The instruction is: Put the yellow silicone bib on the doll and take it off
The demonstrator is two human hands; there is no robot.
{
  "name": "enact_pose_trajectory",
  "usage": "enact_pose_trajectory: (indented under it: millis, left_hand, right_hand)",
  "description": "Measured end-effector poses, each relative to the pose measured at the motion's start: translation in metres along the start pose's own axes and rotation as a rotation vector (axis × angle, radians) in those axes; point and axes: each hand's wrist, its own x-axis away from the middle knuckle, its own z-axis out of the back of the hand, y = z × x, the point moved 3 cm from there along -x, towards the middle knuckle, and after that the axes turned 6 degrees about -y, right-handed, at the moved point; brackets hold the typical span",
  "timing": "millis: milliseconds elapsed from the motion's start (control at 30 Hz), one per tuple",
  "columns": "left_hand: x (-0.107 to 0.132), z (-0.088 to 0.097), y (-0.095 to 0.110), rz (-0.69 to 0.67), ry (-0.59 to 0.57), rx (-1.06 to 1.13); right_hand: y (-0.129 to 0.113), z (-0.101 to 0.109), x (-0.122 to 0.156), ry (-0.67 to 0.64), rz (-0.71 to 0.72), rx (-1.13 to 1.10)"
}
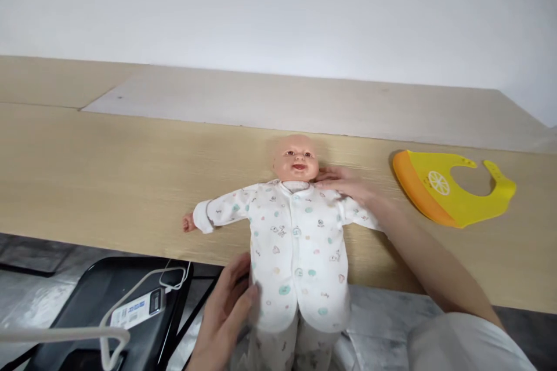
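A bald baby doll (298, 232) lies face up, its head and shoulders on the table. It wears a white jacket printed with small coloured figures and matching trousers; its lower body reaches past the table's front edge toward me. My left hand (228, 307) is curved against the doll's side at hip height, thumb in front and some fingertips hidden. At the doll's neck and shoulder, my right hand (346, 182) holds on with fingers close together, its forearm crossing over the doll's sleeve. One doll arm stretches out to the left; the other doll hand is hidden behind my forearm.
On the right of the wooden table (108, 174) lies a yellow bib (474, 203) with an orange pocket. A black chair (100, 290) at lower left carries a white device (137, 308) and a pale cable (56, 334). Behind the table rises a white wall (278, 11).
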Motion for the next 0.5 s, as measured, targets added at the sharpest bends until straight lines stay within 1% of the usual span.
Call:
enact_pose_trajectory:
  millis: [67, 133, 267, 333, 400, 500]
  left_hand:
    - [0.01, -0.005, -0.006, 0.063, 0.025, 0.091]
    - [0.015, -0.011, -0.017, 0.154, 0.029, 0.192]
    - [0.014, -0.022, -0.045, 0.369, -0.028, 0.368]
    - [0.013, -0.022, -0.052, 0.412, 0.004, 0.383]
    - [0.012, -0.02, -0.051, 0.419, 0.053, 0.354]
    - [0.011, -0.022, -0.036, 0.403, 0.077, 0.324]
  right_hand:
    - [-0.001, 0.0, -0.007, -0.036, -0.02, -0.05]
    - [-0.004, -0.002, -0.008, -0.048, -0.052, -0.066]
    - [-0.015, -0.009, -0.009, -0.059, -0.042, -0.063]
    - [-0.018, -0.012, -0.011, -0.079, -0.028, -0.067]
    - [-0.015, -0.012, -0.016, -0.075, -0.029, -0.085]
    - [0.0, -0.009, -0.027, -0.11, -0.061, -0.141]
